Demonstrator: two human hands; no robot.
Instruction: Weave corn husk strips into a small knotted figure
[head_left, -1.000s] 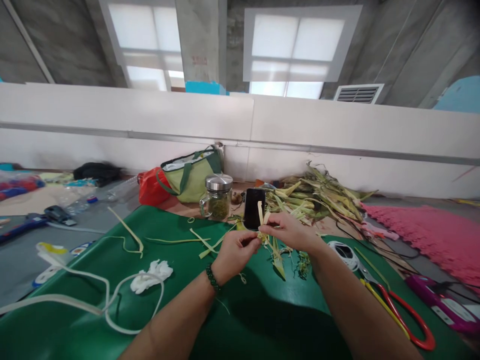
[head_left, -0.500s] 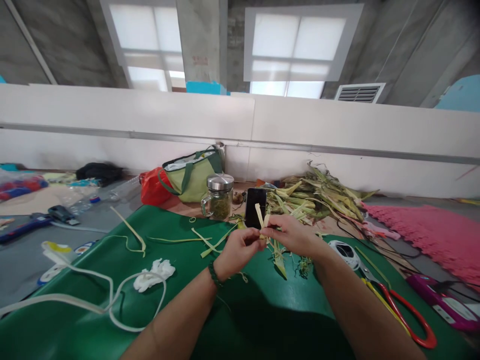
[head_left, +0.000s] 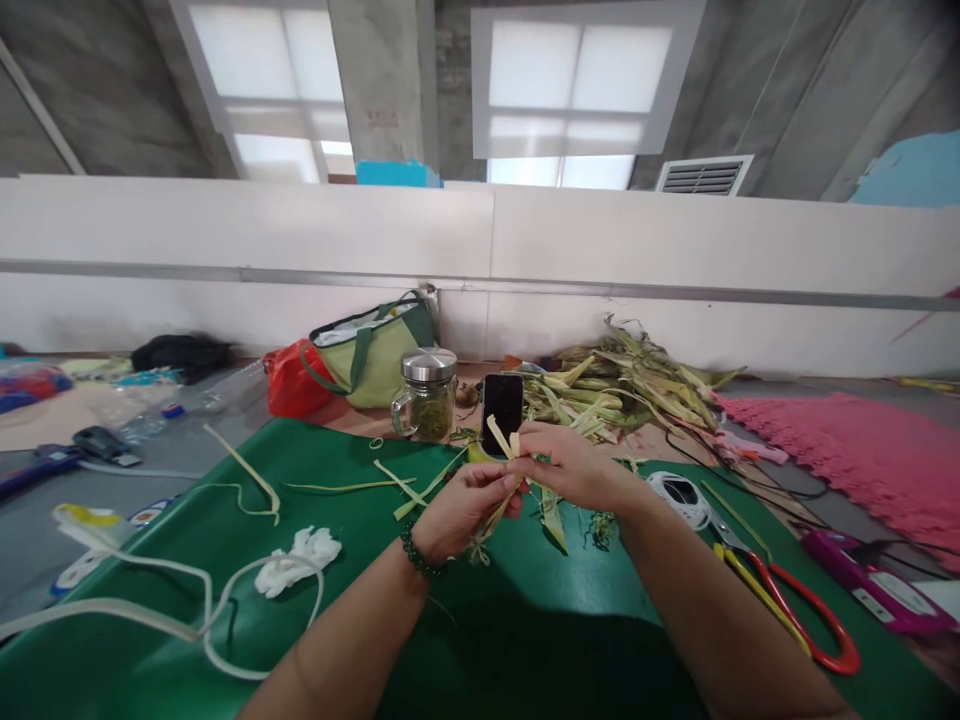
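Both hands meet above the green mat (head_left: 555, 620), close together at the middle of the view. My left hand (head_left: 469, 505), with a green bead bracelet at its wrist, is closed around a pale corn husk strip (head_left: 498, 436). Pressed against the same strip from the other side, my right hand (head_left: 566, 462) pinches it with thumb and fingers. The strip's ends stick up above the fingers, and a frayed end hangs below the left hand. Just behind stands a black phone (head_left: 502, 402). Loose husk strips (head_left: 409, 485) lie left of the hands.
A husk pile (head_left: 630, 375) is behind on the right, a glass jar (head_left: 429, 395) and a green bag (head_left: 375, 355) behind on the left. Red-handled scissors (head_left: 810, 620) and a string coil (head_left: 679, 498) lie right. White cable (head_left: 150, 570) and crumpled tissue (head_left: 300, 560) lie left.
The view has shifted slightly, moving the scene left. My left hand has turned and dropped a little, and the frayed husk end now shows below it. Both hands keep their grip.
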